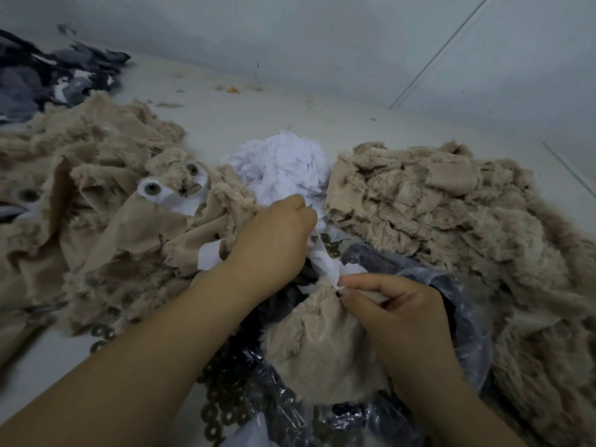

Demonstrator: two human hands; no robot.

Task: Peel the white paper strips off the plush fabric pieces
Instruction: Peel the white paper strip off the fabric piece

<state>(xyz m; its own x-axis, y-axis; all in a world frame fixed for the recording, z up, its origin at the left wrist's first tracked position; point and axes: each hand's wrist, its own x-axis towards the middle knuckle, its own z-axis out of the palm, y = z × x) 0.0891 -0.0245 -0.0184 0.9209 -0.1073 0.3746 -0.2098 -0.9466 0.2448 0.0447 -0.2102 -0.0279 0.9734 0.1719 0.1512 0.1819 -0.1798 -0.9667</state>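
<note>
Far left: a dark grey fabric heap [48, 75] is lying at the table's back edge, apart from the work.
Left pile: beige plush pieces [96, 188] are waiting here, several still carrying white paper strips [183, 201] around their plastic eyes [151, 189].
Table: the pale table [290, 108] is showing bare behind the piles, dotted with lint.
Middle: a mound of peeled paper [283, 169] is sitting between the two beige piles.
Left hand: the left hand [274, 240] is reaching toward that mound, fingers curled around a white strip [322, 253]; its grip is closed on the upper end.
Step in hand: the strip is stretching down to the plush piece [322, 343] in front of the person (so the peel looks mid-way, not finished).
Right hand: the right hand [396, 304] is pinching the top edge of that piece, where the strip's lower end meets it.
Below: a clear plastic bag [467, 317] and dark ring washers [222, 404] are lying under the piece.
Right pile: more beige plush [451, 221] is heaped here, no paper visible on it.
Next move: probably pulling the strip fully free while holding the fabric steady.
</note>
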